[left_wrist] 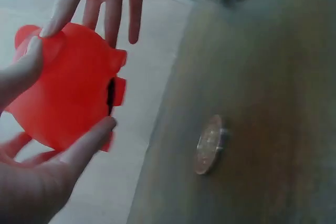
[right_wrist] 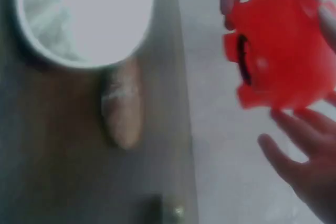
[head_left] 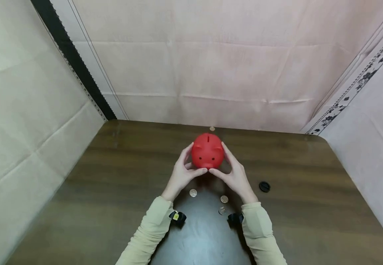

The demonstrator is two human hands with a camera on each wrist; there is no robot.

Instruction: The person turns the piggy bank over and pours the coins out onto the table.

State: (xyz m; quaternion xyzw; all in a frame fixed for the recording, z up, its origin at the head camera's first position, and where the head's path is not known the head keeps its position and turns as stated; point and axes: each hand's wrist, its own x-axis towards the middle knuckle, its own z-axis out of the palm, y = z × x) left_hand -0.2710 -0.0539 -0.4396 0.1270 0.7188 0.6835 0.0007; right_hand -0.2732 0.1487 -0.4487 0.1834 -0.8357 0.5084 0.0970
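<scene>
A red piggy bank (head_left: 208, 151) is held between both hands above the far part of the table, its face turned toward me and its coin slot on top. My left hand (head_left: 182, 173) grips its left side, fingers at the side and thumb under the snout. On the opposite side my right hand (head_left: 236, 176) holds it, thumb tip close to the left thumb. Both wrist views show the short feet and a dark round opening (right_wrist: 242, 59) in the underside. Part of the far side of the bank is hidden.
A black round plug (head_left: 264, 186) lies on the table right of the right hand. Nearer me are a coin (head_left: 192, 193) at left and two more coins (head_left: 224, 199) between the forearms. Another coin (head_left: 212, 129) sits by the far edge. Cloth walls (head_left: 211, 73) surround the table.
</scene>
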